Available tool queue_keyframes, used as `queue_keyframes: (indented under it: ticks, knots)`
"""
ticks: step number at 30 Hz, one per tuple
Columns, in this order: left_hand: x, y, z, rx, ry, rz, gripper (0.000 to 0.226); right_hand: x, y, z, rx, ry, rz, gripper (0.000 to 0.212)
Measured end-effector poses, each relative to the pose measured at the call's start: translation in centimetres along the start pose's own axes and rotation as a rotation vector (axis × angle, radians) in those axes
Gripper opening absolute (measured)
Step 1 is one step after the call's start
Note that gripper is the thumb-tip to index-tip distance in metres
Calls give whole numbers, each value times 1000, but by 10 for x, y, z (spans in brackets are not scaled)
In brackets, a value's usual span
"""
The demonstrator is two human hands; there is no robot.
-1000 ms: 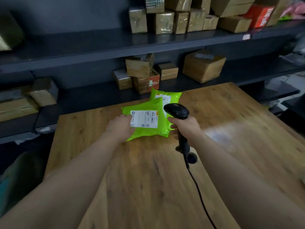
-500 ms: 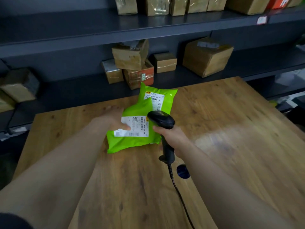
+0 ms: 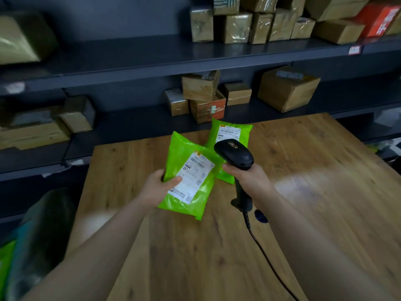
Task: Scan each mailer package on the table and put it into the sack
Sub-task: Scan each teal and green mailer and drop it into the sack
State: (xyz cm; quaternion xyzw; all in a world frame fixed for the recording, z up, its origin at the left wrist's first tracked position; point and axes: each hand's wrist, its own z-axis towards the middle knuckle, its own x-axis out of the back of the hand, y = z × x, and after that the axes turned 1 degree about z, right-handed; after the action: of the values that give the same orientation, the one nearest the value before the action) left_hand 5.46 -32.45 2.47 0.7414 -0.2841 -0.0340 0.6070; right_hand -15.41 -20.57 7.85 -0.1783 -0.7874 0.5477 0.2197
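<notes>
Our left hand point(image 3: 156, 188) is gripping the near mailer point(image 3: 191, 181) by its left edge, thumb on the label, holding it tilted above the table point(image 3: 314, 192). Our right hand point(image 3: 252, 182) is curling round the scanner point(image 3: 235, 154) at its three o'clock. A second mailer point(image 3: 231, 134) is lying at one o'clock, and the sack point(image 3: 41, 231) is sitting at eight o'clock.
</notes>
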Motion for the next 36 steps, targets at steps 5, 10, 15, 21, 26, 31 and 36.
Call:
queue_keyframes:
  ticks: [5,10,15,21,26,31,36]
  knots:
    - [31,-28,-51,92,62,-266,23,-31,-18,-65,4,-105,-15,14]
    - [46,-38,-98,115,84,-332,33,-53,-24,-125,12,-172,-36,14]
    - [49,-39,-132,74,117,-345,27,-61,-26,-166,15,-167,-158,16]
    - [38,-43,-157,89,140,-385,34,-54,-36,-194,17,-154,-169,17]
    - [24,-64,-152,112,139,-381,74,-39,-42,-208,7,-163,-225,20]
    - [12,-64,-160,143,163,-412,61,-22,-40,-218,8,-187,-275,18]
    - [0,-62,-169,149,175,-409,39,-9,-32,-222,23,-212,-285,17]
